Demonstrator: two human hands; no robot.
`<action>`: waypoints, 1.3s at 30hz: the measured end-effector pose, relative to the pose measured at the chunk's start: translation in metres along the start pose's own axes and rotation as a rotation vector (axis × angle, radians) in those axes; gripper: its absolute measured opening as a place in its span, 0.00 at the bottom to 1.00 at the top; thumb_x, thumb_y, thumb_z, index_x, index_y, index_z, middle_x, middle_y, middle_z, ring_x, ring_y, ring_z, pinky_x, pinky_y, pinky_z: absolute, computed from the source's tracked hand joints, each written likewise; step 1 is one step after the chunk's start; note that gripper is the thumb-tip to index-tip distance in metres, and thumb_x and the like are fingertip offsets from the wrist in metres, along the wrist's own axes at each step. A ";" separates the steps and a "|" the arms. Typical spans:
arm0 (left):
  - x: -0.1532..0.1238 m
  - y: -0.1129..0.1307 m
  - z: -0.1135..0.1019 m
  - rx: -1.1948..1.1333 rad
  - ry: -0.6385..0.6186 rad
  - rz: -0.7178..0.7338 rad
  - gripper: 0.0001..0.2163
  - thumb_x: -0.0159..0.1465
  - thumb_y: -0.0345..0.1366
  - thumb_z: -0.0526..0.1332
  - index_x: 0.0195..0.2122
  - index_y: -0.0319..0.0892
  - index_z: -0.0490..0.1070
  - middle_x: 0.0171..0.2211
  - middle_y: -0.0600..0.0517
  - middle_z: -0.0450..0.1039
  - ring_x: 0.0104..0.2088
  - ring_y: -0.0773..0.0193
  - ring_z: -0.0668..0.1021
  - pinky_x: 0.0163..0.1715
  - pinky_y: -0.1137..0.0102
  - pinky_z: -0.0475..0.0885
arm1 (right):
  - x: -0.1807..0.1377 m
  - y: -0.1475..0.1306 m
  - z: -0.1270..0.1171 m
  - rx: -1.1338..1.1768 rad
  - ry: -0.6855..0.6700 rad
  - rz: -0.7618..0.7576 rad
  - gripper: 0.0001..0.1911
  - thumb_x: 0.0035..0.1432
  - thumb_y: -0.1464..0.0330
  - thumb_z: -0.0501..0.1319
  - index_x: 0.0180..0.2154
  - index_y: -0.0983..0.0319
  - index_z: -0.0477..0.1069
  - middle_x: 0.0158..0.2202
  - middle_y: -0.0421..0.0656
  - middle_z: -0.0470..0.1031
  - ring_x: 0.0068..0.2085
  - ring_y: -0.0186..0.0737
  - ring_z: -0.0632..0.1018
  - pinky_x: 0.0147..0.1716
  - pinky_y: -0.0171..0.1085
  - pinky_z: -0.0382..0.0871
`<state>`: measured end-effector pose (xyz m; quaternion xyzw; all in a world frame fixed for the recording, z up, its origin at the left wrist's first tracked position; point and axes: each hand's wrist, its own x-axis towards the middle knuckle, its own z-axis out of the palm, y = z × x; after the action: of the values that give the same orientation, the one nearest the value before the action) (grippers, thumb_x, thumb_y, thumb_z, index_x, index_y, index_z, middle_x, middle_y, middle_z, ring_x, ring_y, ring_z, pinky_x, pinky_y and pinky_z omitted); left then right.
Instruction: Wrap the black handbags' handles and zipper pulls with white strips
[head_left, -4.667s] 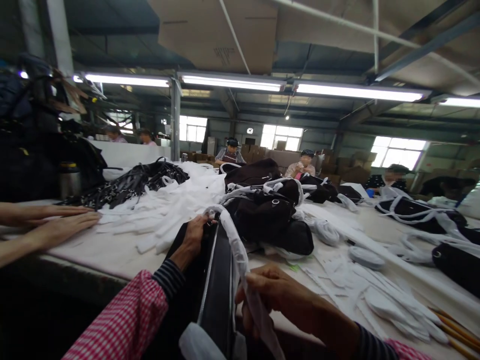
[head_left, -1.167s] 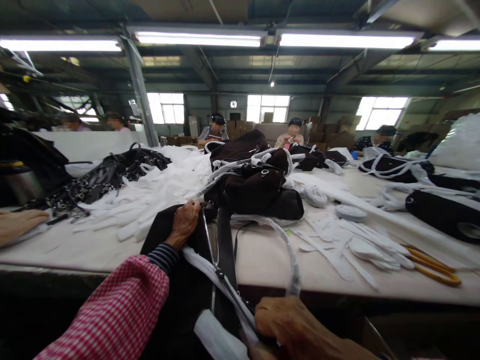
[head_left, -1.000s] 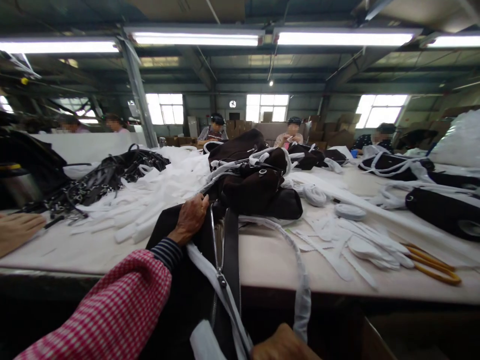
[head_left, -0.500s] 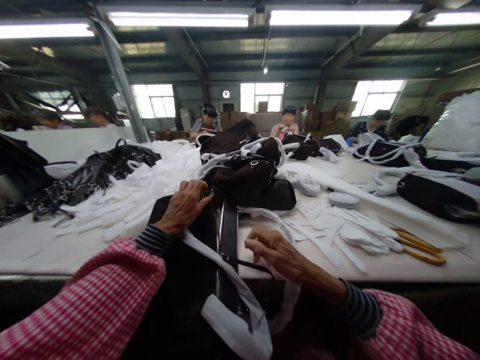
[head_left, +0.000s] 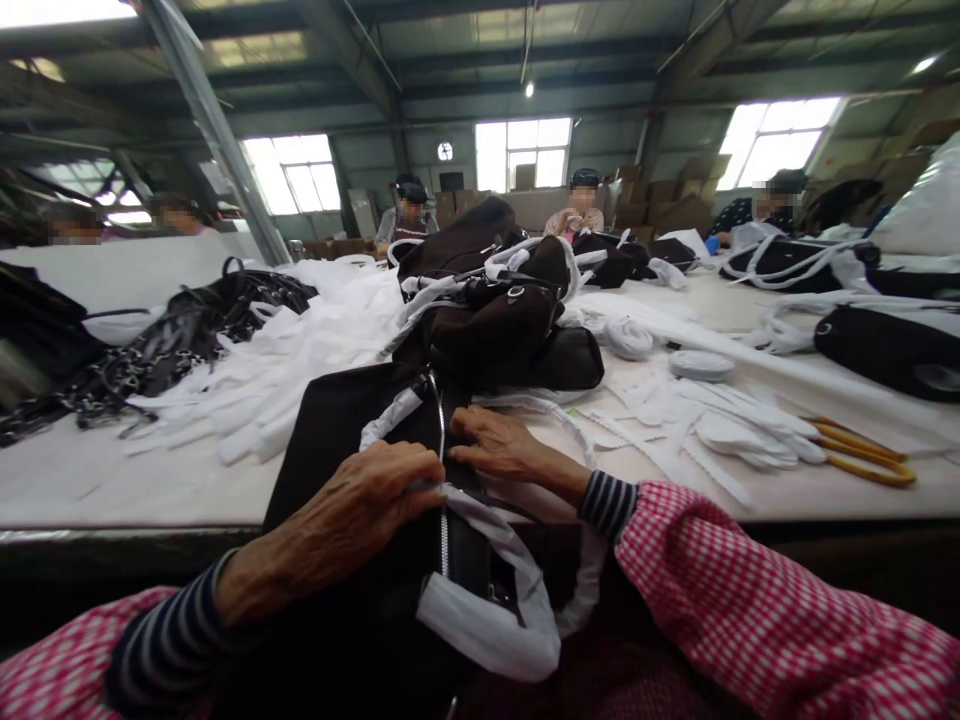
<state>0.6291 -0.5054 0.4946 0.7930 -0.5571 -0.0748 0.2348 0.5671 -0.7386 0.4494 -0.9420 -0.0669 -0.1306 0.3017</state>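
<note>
A black bag (head_left: 337, 410) lies before me, over the table's front edge, its silver zipper (head_left: 444, 545) running lengthwise along the top. My left hand (head_left: 386, 480) is closed at the left side of the zipper, fingertips pinching the bag's edge beside a handle wrapped in white paper (head_left: 517, 560). On the zipper's other side my right hand (head_left: 495, 442) has its fingers curled against the bag's edge. Both sets of fingertips are close together, partly hiding what they grip. The wrapped handle loops down toward me over the bag.
Several black bags (head_left: 487, 345) are heaped just beyond. White strips (head_left: 322, 325) and black straps (head_left: 195, 320) cover the left side. To the right lie white cut pieces (head_left: 750, 430), a white roll (head_left: 701, 365) and yellow-handled scissors (head_left: 862, 455). Co-workers (head_left: 576, 210) sit across the table.
My left hand has come back toward me from the zipper's far end. My right hand has moved forward and left from above the table onto the bag. The view has tilted down.
</note>
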 end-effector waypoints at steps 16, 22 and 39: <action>0.000 -0.021 0.013 -0.243 -0.073 -0.017 0.12 0.68 0.47 0.63 0.43 0.45 0.75 0.40 0.54 0.76 0.42 0.61 0.76 0.46 0.68 0.67 | -0.027 -0.012 -0.026 0.625 -0.512 0.026 0.11 0.50 0.73 0.64 0.38 0.65 0.77 0.34 0.39 0.75 0.33 0.35 0.73 0.34 0.32 0.66; 0.000 -0.020 0.012 -0.231 -0.071 -0.016 0.10 0.68 0.45 0.63 0.43 0.46 0.75 0.41 0.55 0.75 0.43 0.61 0.76 0.46 0.68 0.67 | -0.031 -0.031 -0.017 0.164 -0.224 -0.088 0.06 0.57 0.76 0.61 0.37 0.64 0.75 0.31 0.38 0.74 0.32 0.34 0.71 0.32 0.32 0.60; -0.008 -0.017 0.011 -0.234 -0.110 -0.043 0.04 0.68 0.39 0.65 0.42 0.47 0.76 0.40 0.58 0.77 0.42 0.64 0.77 0.46 0.70 0.68 | -0.033 -0.037 -0.011 0.014 -0.152 -0.187 0.08 0.65 0.77 0.56 0.43 0.62 0.71 0.32 0.38 0.74 0.29 0.33 0.70 0.30 0.32 0.59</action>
<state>0.6365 -0.4965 0.4758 0.7666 -0.5397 -0.1877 0.2930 0.5253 -0.7169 0.4689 -0.9367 -0.1783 -0.0857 0.2888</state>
